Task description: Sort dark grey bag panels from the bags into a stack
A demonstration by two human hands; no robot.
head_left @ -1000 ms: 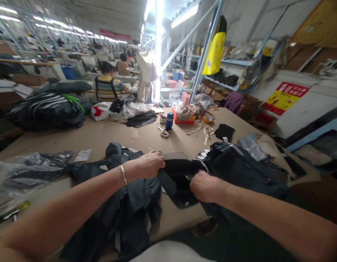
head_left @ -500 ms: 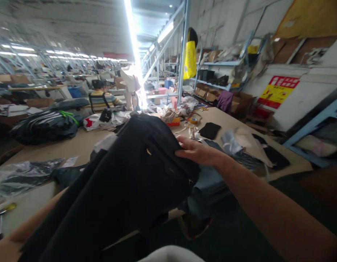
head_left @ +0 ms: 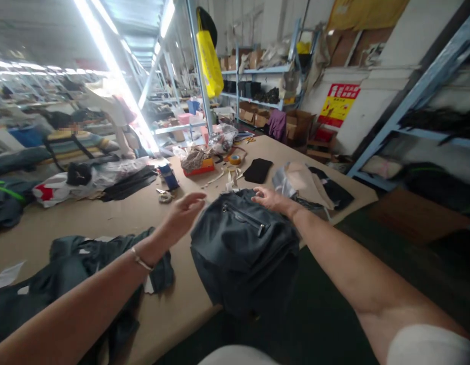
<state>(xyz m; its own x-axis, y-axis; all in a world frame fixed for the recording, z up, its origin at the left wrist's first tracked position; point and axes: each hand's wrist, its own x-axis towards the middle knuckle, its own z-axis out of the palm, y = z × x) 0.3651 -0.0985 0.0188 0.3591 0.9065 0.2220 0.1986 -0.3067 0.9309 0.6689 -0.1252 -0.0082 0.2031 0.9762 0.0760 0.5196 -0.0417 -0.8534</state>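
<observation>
A dark garment [head_left: 246, 253] with a zip [head_left: 244, 219] near its top lies at the near edge of the brown surface [head_left: 183, 289], its lower part hanging over. The right hand [head_left: 272, 200] is at its upper edge; whether those fingers pinch the cloth, I cannot tell. The left hand [head_left: 185, 210] hovers just beside the garment's upper left, its fingers loosely curled and holding nothing. More dark clothing [head_left: 78, 268] lies to the left, with scissors [head_left: 165, 196] beyond the left hand.
</observation>
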